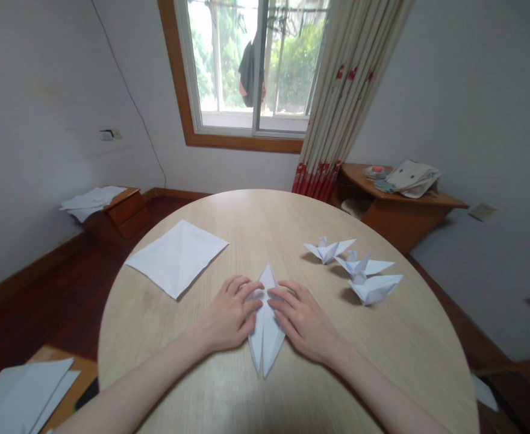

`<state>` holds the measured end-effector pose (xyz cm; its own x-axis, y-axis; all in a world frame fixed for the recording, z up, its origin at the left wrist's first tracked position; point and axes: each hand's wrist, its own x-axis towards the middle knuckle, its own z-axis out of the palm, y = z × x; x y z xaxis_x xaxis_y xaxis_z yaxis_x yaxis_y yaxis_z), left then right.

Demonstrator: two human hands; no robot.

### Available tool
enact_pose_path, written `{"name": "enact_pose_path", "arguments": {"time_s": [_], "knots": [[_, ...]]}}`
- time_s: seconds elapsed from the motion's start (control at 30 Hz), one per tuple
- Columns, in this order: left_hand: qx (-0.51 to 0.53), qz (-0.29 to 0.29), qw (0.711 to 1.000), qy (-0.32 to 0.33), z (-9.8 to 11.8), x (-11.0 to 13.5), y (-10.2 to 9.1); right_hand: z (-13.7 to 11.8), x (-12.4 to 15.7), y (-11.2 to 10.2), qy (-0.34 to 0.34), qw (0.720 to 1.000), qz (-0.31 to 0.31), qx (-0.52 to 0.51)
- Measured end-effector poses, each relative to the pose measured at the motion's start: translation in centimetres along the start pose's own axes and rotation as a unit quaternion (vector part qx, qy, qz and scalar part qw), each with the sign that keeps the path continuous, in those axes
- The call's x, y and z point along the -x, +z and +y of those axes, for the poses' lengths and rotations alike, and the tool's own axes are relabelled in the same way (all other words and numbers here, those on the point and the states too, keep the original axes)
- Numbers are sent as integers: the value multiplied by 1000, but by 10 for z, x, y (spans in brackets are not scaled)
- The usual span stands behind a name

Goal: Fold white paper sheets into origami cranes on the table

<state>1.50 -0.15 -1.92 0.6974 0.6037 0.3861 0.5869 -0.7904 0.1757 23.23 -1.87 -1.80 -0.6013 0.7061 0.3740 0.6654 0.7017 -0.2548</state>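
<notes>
A white folded paper (268,337), shaped like a long narrow diamond, lies on the round wooden table (265,211). Its far end is a single point, while the near end splits into two points along a central slit. My left hand (231,313) rests on its left side with the fingers spread and lying on the paper. From the right, my right hand (303,319) does likewise, its fingertips close to the middle line. Neither hand is wrapped round anything; both touch the paper from above.
Several folded paper cranes, one being the nearest crane (376,290), stand at the right of the table. A creased square sheet (179,256) lies at the left. More white sheets (25,392) sit low at the left, beside the table. A corner shelf (382,208) stands behind, right.
</notes>
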Motion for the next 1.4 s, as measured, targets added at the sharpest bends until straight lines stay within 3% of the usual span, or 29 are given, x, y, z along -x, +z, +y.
{"name": "enact_pose_path", "arguments": {"time_s": [0.4, 0.6, 0.83, 1.4], "knots": [[-29, -81, 996, 11, 3, -2, -12, -4, -1, -9, -35, 999, -35, 16], [-30, -77, 996, 22, 3, -3, -13, -3, -1, -11, -34, 998, -48, 14], [-14, -50, 998, 30, -5, -3, -11, 4, 0, -9, -34, 999, -20, 1], [-104, -35, 992, 56, -12, -3, -5, 5, -1, -8, -35, 998, -32, 35]]}}
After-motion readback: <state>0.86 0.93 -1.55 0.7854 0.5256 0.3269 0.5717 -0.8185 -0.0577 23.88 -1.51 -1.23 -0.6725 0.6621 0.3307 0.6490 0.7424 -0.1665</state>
